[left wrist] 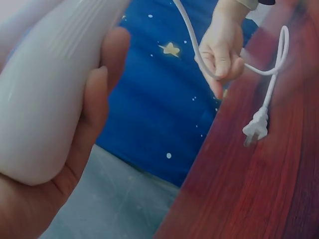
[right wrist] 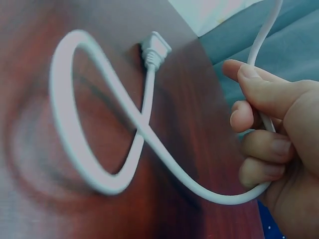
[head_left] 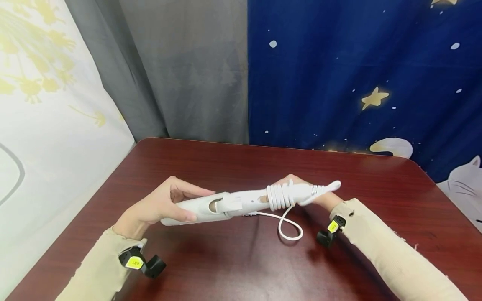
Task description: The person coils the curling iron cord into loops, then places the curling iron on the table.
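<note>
A white hair straightener is held up over the table, lying nearly level across the head view. My left hand grips its broad smooth end, thumb on the near side and fingers around the far side. Several turns of white power cord wrap the other end. Behind those turns, my right hand is mostly hidden in the head view. In the right wrist view that hand has the cord between thumb and forefinger, other fingers curled round it. From there the cord loops down to a two-pin plug close over the tabletop.
The reddish-brown wooden table has rounded far corners. Behind it hang a grey curtain and a blue curtain with stars. White patterned fabric hangs along the left side. A small black camera sits on the left wrist.
</note>
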`<state>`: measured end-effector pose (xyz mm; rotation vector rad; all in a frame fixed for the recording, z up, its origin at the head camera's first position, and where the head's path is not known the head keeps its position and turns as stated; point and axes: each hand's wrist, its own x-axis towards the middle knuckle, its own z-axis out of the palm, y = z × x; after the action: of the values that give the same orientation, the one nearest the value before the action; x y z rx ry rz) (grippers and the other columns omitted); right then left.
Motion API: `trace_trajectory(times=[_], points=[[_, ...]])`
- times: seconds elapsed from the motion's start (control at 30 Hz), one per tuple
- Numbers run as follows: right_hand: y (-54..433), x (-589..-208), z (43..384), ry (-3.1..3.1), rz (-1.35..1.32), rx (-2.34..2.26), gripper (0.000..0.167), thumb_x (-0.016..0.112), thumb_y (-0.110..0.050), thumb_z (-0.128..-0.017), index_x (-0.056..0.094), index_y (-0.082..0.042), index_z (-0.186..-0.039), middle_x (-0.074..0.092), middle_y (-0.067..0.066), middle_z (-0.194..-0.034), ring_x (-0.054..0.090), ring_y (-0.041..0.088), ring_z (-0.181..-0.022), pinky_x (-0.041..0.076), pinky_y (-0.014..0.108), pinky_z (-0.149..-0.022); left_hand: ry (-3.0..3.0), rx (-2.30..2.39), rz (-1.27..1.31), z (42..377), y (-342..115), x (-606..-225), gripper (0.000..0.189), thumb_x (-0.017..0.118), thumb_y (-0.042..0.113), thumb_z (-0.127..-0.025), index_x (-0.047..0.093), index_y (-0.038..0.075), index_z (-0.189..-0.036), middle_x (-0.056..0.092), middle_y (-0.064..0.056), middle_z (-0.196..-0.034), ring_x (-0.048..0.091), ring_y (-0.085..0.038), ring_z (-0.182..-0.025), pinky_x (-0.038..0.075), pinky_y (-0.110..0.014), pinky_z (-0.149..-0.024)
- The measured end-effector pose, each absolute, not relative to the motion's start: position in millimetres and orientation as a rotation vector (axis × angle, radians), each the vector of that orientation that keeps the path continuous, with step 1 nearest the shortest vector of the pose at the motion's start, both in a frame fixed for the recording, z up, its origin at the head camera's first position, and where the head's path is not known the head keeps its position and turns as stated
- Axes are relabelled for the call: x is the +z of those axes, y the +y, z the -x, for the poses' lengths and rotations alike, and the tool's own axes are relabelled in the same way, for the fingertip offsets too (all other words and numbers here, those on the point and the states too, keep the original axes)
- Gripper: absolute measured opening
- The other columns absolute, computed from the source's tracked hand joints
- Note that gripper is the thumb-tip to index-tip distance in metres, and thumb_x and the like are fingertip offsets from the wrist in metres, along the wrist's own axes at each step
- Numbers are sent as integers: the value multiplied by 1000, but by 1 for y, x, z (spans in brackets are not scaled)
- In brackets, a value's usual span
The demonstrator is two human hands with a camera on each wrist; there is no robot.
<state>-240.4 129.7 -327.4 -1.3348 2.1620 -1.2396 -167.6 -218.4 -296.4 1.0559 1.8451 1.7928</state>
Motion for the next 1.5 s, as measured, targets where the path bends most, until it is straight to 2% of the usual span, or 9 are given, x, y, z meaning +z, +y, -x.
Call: trace_trajectory(times=[0.13, 0.17, 0.3, 0.5, 0.73, 0.93, 1.13, 1.33, 1.5], points=[[128, -335, 259, 2169, 1172, -1188, 27, 53, -6, -92, 62, 1, -115, 61, 1, -67, 50, 13, -59, 38, 20, -49, 1761, 1695, -1133, 169, -220, -299, 46, 68, -8, -72, 65, 7, -116, 66, -17, -101, 61, -18, -81, 52, -33, -64], [127, -335, 261, 2169, 1121, -1184, 27, 53, -8, -93, 62, 2, -116, 56, 2, -61, 47, 15, -55, 35, 20, -46, 1742, 1675, -1135, 168, -220, -299, 46, 68, -8, -72, 65, 5, -116, 66, -18, -100, 62, -18, -81, 52, -34, -64], [122, -331, 269, 2215, 1082, -1144, 27, 54, -12, -92, 64, 0, -114, 49, 7, -51, 41, 20, -48, 26, 21, -42, 1692, 1601, -1148, 169, -221, -300, 45, 69, -6, -72, 62, -1, -116, 65, -21, -98, 62, -18, -82, 52, -34, -63], [117, -322, 273, 2296, 1103, -1180, 20, 56, -13, -91, 66, 1, -101, 49, 5, -50, 42, 21, -45, 26, 21, -41, 1747, 1467, -1037, 170, -223, -305, 42, 71, -1, -72, 65, 2, -114, 66, -20, -99, 61, -21, -82, 52, -32, -63], [118, -303, 267, 2351, 986, -1408, 14, 60, -10, -89, 57, 3, -84, 49, 7, -50, 36, 13, -41, 23, 21, -39, 1803, 1414, -1012, 174, -228, -310, 41, 71, 3, -74, 65, 3, -115, 66, -18, -100, 61, -28, -84, 52, -37, -66], [123, -284, 255, 2467, 985, -1508, 12, 66, -11, -84, 63, 1, -83, 50, 11, -52, 43, 23, -46, 32, 24, -40, 1980, 1334, -878, 177, -232, -312, 41, 74, 9, -74, 67, 12, -113, 67, -11, -100, 61, -29, -83, 51, -37, -67], [126, -264, 237, 2556, 1018, -1475, 8, 71, -15, -80, 71, -7, -82, 49, 1, -51, 37, 10, -47, 26, 24, -40, 2149, 1276, -807, 182, -234, -317, 40, 76, 13, -72, 69, 19, -111, 69, -3, -98, 61, -25, -82, 51, -36, -67], [137, -256, 227, 2601, 1100, -1412, 6, 73, -10, -78, 74, -11, -84, 62, -1, -68, 45, 10, -58, 31, 24, -42, 2281, 1315, -732, 188, -235, -317, 40, 78, 14, -71, 69, 16, -110, 69, -3, -97, 60, -21, -84, 50, -32, -67], [144, -252, 218, 2630, 1105, -1339, 10, 73, -10, -78, 74, -14, -87, 63, -6, -66, 42, 7, -53, 30, 23, -42, 2454, 1311, -693, 192, -233, -316, 40, 78, 19, -72, 68, 17, -111, 68, -1, -97, 58, -19, -82, 49, -30, -65]])
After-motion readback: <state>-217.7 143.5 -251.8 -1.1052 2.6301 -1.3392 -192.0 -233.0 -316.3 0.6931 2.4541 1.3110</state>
